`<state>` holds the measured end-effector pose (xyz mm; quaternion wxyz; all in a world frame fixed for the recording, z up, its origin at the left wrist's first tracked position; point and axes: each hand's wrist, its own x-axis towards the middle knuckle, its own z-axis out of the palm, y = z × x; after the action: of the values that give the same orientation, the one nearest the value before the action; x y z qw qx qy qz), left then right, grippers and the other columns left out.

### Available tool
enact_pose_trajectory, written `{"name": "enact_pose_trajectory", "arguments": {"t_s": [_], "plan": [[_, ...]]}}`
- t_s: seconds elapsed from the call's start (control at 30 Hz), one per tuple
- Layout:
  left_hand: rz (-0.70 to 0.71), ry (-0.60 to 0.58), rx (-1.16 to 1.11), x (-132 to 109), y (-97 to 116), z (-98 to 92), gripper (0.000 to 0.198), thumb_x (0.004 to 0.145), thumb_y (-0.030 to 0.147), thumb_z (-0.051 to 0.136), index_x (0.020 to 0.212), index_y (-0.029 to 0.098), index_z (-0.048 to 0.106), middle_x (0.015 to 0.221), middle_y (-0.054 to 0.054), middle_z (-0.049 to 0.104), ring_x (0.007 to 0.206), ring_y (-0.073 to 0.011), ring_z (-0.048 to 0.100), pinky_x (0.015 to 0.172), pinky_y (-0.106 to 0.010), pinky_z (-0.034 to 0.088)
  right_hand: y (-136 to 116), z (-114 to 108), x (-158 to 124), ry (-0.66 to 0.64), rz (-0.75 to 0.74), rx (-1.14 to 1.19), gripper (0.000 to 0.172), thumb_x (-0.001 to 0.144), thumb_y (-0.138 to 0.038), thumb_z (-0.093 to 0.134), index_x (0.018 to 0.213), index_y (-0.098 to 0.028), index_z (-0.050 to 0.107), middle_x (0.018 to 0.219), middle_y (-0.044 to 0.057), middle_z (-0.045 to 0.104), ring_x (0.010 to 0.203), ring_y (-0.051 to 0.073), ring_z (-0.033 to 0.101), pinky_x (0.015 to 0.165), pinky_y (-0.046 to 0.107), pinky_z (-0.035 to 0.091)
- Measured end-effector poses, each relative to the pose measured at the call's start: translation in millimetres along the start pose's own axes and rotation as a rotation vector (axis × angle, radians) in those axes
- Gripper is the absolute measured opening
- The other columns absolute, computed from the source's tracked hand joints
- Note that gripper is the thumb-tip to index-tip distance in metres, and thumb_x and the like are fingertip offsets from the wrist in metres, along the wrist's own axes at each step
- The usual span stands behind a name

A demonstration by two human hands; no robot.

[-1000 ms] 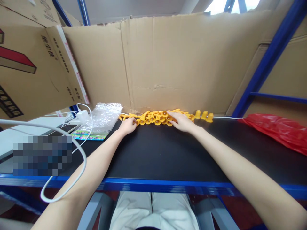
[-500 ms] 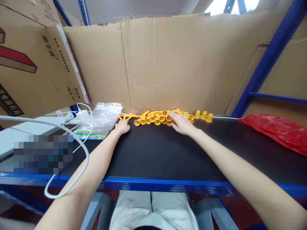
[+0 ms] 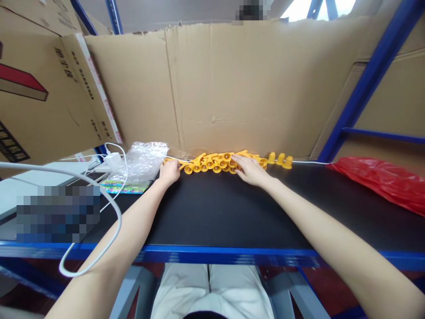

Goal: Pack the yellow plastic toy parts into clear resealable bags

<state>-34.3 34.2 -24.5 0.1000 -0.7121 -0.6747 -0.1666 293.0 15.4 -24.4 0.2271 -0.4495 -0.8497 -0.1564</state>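
A heap of small yellow plastic funnel-shaped parts (image 3: 212, 162) lies along the back of the black table top (image 3: 212, 208), against a cardboard wall. My left hand (image 3: 169, 172) is at the heap's left end, fingers curled over the parts there. My right hand (image 3: 250, 170) lies with fingers stretched flat on the heap's right side. Three more yellow parts (image 3: 280, 159) stand upright in a row just right of the heap.
A crumpled clear plastic bag (image 3: 142, 161) lies left of the heap on a colourful sheet. A white charger and cable (image 3: 111, 161) sit further left. A red plastic bag (image 3: 385, 179) lies at the right. Cardboard (image 3: 245, 84) walls the back; blue shelf posts (image 3: 365, 84) stand right.
My left hand drew back from the heap to its left end, then curled onto the parts there. My right hand stayed on the heap's right side.
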Motion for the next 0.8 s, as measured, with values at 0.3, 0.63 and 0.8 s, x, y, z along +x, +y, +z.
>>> {"name": "enact_pose_trajectory", "arguments": {"t_s": [0.3, 0.63, 0.8], "plan": [[-0.012, -0.110, 0.065, -0.3, 1.6, 4.1, 0.031, 0.076, 0.020, 0.048, 0.106, 0.021, 0.055, 0.108, -0.009, 0.064, 0.103, -0.0253, 0.059, 0.083, -0.035, 0.047, 0.7, 0.9, 0.0, -0.007, -0.005, 0.004, 0.052, 0.084, -0.023, 0.045, 0.135, -0.017, 0.040, 0.140, 0.012, 0.041, 0.127, 0.027, 0.039, 0.101, 0.050, 0.034], [0.007, -0.150, -0.013, -0.2, 5.8, -3.0, 0.028, 0.073, 0.029, 0.051, 0.098, 0.022, 0.062, 0.100, -0.008, 0.066, 0.096, -0.0241, 0.062, 0.078, -0.030, 0.049, 1.3, 0.4, 0.7, 0.022, -0.023, 0.012, 0.050, 0.085, -0.025, 0.045, 0.133, -0.015, 0.043, 0.138, 0.012, 0.044, 0.126, 0.027, 0.041, 0.101, 0.049, 0.035], [-0.006, -0.107, 0.022, -2.0, 2.9, -4.1, 0.030, 0.076, 0.023, 0.050, 0.103, 0.020, 0.063, 0.107, -0.011, 0.063, 0.100, -0.0257, 0.059, 0.082, -0.033, 0.048, 4.5, -10.2, 3.2, 0.137, 0.075, 0.045, 0.043, 0.089, -0.031, 0.038, 0.128, -0.016, 0.049, 0.130, 0.012, 0.053, 0.119, 0.026, 0.048, 0.098, 0.046, 0.039]]}}
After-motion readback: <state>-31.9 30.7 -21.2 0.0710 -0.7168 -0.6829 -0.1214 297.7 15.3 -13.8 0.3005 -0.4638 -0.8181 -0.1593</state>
